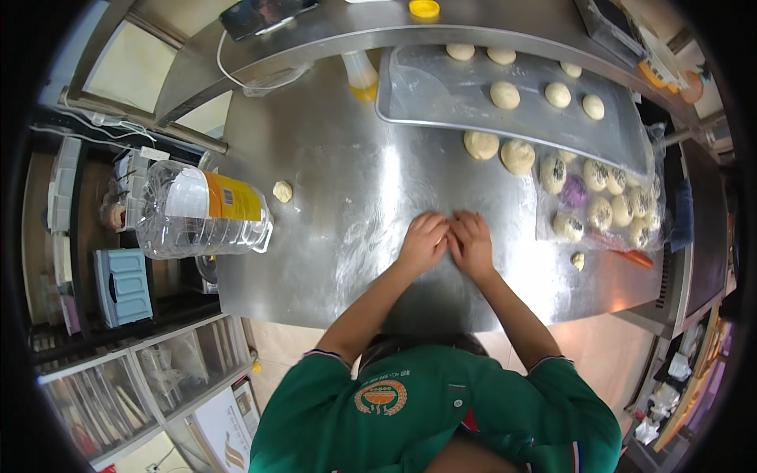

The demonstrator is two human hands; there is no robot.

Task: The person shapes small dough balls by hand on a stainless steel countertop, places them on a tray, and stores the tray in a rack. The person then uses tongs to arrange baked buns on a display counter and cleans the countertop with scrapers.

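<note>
My left hand (423, 240) and my right hand (472, 240) lie side by side, palms down, on the steel table (339, 197), with fingertips touching near the middle. Whatever is under them is hidden. Two flattened dough rounds (499, 150) sit on the table beyond my hands. Behind them a metal baking tray (418, 94) holds several small dough balls. To the right, several filling balls, some dark-speckled and one purple (574, 191), rest on a clear plastic sheet.
A large clear plastic bottle (197, 209) lies on its side at the table's left edge, a small dough lump (282, 191) beside it. A squeeze bottle (361, 75) stands near the tray. A raised shelf carries a phone (264, 14) and yellow lid (424, 9).
</note>
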